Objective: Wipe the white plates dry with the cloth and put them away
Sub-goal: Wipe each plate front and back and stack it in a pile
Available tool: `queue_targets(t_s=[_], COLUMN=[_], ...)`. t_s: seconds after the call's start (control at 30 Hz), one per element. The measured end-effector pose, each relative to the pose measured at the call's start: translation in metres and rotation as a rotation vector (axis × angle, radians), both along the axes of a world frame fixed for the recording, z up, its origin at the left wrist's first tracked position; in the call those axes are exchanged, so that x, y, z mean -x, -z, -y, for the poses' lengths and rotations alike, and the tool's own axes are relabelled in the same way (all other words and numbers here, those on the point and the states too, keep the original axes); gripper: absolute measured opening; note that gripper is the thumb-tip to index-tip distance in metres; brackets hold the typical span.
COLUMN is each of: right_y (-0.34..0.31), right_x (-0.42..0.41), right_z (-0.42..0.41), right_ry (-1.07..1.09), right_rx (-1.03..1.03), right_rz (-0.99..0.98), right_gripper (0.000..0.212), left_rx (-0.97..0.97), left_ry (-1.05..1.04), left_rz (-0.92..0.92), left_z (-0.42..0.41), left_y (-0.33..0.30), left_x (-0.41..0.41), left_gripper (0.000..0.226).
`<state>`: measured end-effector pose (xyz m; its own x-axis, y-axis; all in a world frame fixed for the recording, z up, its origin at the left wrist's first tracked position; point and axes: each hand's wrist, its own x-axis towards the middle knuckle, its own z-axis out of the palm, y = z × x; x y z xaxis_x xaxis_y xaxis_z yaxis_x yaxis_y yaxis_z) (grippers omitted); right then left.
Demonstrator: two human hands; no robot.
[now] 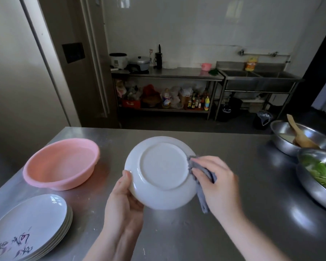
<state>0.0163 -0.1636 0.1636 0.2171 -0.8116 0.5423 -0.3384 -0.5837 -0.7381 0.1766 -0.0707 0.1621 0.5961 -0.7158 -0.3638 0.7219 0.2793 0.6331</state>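
Left hand [124, 202] gripping white plate [161, 172], right hand [217, 182] pinching cloth [203, 178], steel counter [233, 213], kitchen

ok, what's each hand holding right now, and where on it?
Left hand grips the white plate by its lower-left rim, underside facing the camera. Right hand holds the grey cloth bunched against the plate's right rim.

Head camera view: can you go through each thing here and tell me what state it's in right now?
White plate: held up off the table, underside facing the camera.
Left hand: grips the plate's lower-left rim.
Right hand: presses the cloth against the plate's right edge.
Grey cloth: bunched under the fingers, one end hanging down.
Pink basin: upright, nothing visible inside.
Stack of patterned plates: face up on the table.
Steel bowl: holds green vegetables.
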Motion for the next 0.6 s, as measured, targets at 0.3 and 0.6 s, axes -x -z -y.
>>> queue_targets(t_s=[0.3,0.6], right_y=[0.037,0.030], right_x=[-0.029,-0.032], right_z=[-0.044,-0.044], right_ry=[-0.086,-0.099], right_rx=[0.391,0.386], right_rz=[-0.110,-0.139], right_gripper=[0.023,0.024], left_rx=[-0.068,-0.072], left_ry=[0.038,0.046], left_rz=[-0.308,-0.290], left_z=[0.012,0.017], left_y=[-0.001,0.004], left_x=[0.006,0.007], left_gripper=[0.025,0.027])
